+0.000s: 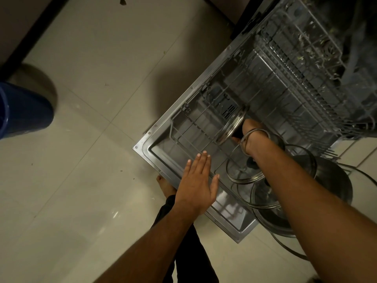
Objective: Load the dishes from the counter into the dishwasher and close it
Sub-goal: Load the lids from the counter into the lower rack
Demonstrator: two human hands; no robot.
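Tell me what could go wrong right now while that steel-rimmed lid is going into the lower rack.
1. The right hand holds the lid upright on edge in the lower rack; if no tines catch it, it may tip or roll.
2. Glass lids already lie close under the right forearm; pulling back could knock them.
3. The left hand hovers flat over the open door; leaning on it could strain the hinges.
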